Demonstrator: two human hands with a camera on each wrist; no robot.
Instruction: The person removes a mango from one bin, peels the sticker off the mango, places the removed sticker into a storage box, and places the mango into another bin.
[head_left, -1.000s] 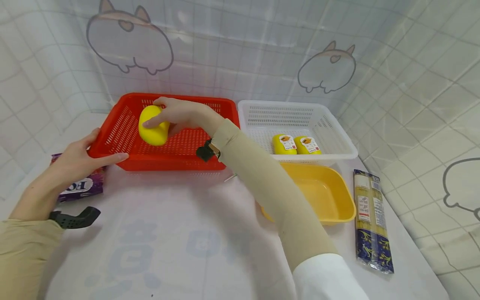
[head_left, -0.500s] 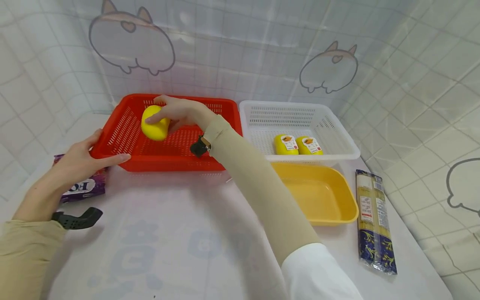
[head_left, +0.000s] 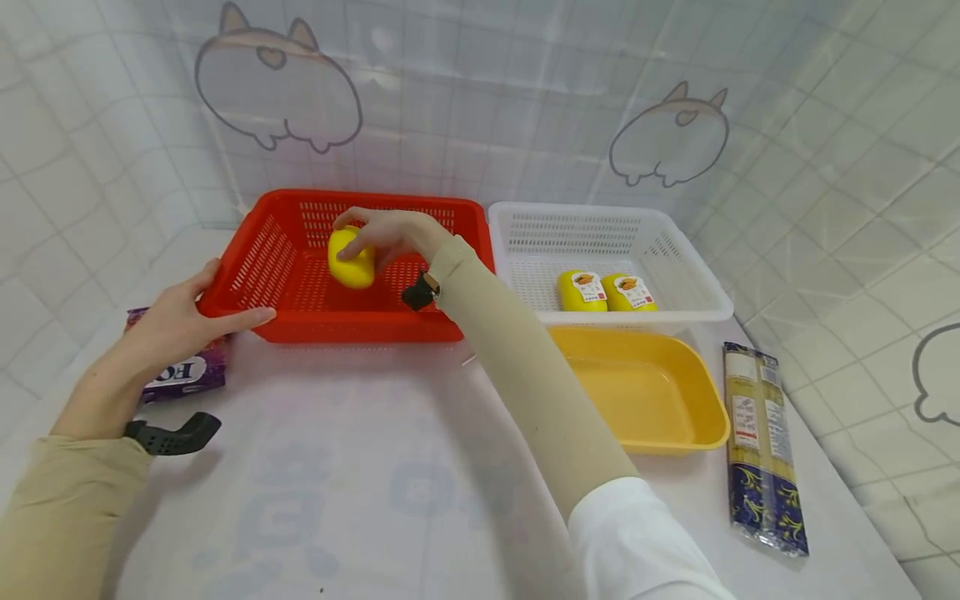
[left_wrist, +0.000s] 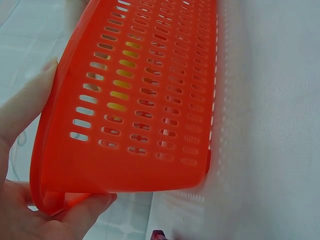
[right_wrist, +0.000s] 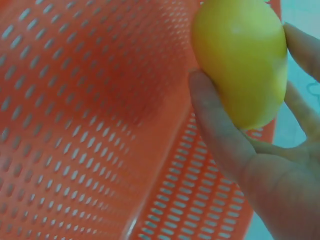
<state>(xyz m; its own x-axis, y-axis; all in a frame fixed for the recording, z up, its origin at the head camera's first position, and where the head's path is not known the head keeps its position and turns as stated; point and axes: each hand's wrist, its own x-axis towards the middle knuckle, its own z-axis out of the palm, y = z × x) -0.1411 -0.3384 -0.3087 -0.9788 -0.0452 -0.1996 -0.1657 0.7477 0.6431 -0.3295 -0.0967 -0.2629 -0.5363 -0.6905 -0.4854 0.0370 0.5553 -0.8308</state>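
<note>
Right hand [head_left: 393, 232]: fingers grasping the yellow fruit [head_left: 352, 260], thumb and fingertips on opposite sides – a hold that probably suits its smooth, rounded skin.
Yellow fruit position: within the red basket [head_left: 367, 327], toward its left half; its colour shows through the wall slots in the left wrist view. Contact with the basket floor cannot be confirmed.
Left hand [head_left: 176, 325]: fingers grasping the red basket's near left corner, thumb along the front rim – presumably to stop a light basket sliding.
White basket [head_left: 637, 317]: beside the red one, holding two labelled fruits [head_left: 582, 292] side by side at the front wall, stickers visible.
Bench [head_left: 360, 467]: yellow tray [head_left: 645, 383] before the white basket; noodle packet [head_left: 763, 450] at right, apart from the handling area.
</note>
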